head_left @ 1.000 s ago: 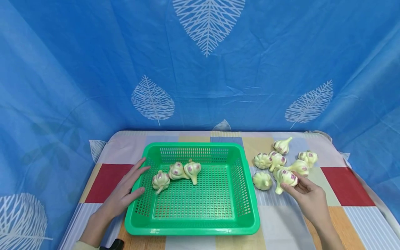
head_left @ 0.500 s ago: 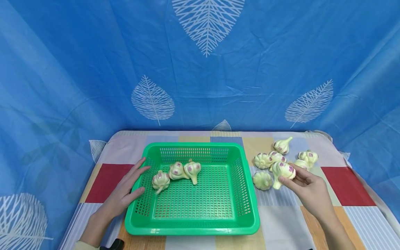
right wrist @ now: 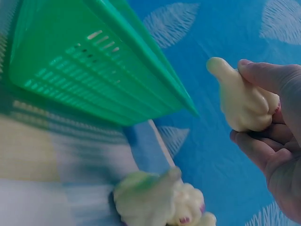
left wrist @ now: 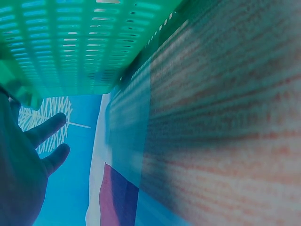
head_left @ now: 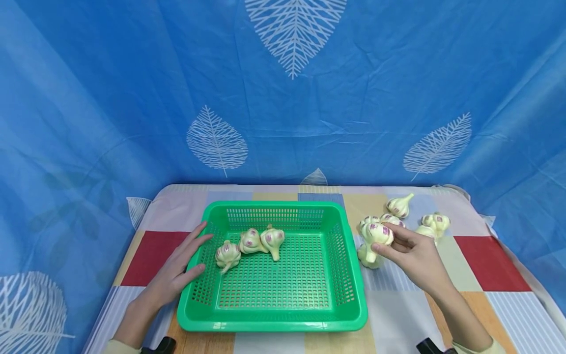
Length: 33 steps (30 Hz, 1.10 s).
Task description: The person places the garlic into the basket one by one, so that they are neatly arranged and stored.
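Observation:
My right hand [head_left: 413, 253] pinches a garlic bulb [head_left: 377, 235] between thumb and fingers, its stem pointing down toward me in the head view. In the right wrist view the held garlic bulb [right wrist: 247, 96] hangs in the air, to the right of the basket's side. My left hand [head_left: 174, 270] lies with spread fingers along the left rim of a green plastic basket [head_left: 274, 326]. Three garlic bulbs sit inside it toward the back left, one of them a bulb [head_left: 228, 255] nearest my left hand. The left wrist view shows that hand's fingers [left wrist: 49, 129] below the basket's wall.
Several loose garlic bulbs lie on the patchwork tablecloth right of the basket, including one at the back [head_left: 400, 205] and a pair farther right [head_left: 437, 223]. A blue curtain [head_left: 283, 123] with white leaf prints hangs behind and beside the table.
My right hand has lifted the garlic bulb off the pile and carried it leftward toward the basket, over the other bulbs. My left hand has stayed at the rim.

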### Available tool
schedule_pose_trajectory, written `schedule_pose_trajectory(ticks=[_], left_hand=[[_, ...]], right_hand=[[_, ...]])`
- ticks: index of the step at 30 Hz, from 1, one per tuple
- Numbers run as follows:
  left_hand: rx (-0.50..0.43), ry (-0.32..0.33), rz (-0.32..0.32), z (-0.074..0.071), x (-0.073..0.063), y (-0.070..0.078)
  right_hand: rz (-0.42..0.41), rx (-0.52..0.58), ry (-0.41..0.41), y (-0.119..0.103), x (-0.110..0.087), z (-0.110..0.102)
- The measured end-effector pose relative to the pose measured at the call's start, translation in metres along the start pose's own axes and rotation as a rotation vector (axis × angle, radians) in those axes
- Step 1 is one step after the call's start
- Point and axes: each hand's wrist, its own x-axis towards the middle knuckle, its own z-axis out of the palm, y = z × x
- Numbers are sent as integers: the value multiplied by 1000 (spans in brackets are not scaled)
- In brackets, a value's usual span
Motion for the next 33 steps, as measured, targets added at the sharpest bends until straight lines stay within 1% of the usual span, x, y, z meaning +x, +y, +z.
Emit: schedule_pose_trajectory(ticks=[4,13,15,18,20,24,26,29,33], left_hand=[[2,-3,-4,0,0,-1],[11,10,16,1,4,1],[11,9,16,1,4,1],[7,1,12,1,3,1],[5,-1,6,1,3,1],[5,5,4,0,1,1],[3,5,8,0,1,1],[3,4,12,1,0,1],[0,0,0,1,0,1]], right_hand=[[-30,18,-54,-4,9,12],[-98,78,-202,-10,33,32],[-111,74,-233,-11,40,37],[-139,37,-285,-12,50,45],[-176,-12,-325,-14,58,51],[-292,-189,-416,-20,74,64],[-337,-276,-469,-24,81,71],[-371,-358,-552,-27,91,83],[-408,-447,-650,-32,101,97]])
